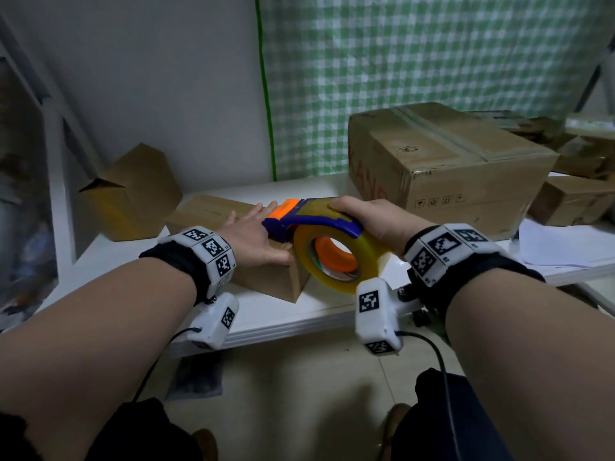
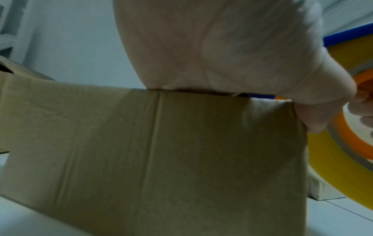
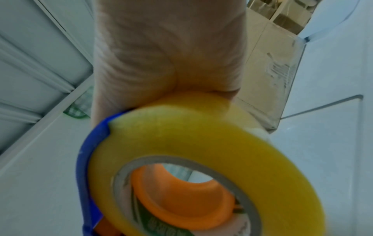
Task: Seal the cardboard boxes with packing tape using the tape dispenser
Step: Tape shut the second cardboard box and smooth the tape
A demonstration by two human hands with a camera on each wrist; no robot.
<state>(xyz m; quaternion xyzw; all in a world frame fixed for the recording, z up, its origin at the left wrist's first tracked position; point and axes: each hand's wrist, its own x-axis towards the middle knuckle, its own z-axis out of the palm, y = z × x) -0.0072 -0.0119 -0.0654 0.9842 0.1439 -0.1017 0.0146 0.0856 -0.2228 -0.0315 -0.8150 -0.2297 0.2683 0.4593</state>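
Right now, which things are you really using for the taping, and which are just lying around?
Using:
small box, left hand flat on top
tape dispenser, held by right hand
tape roll

Lying around:
big taped box
open box by the wall
papers
more boxes at far right
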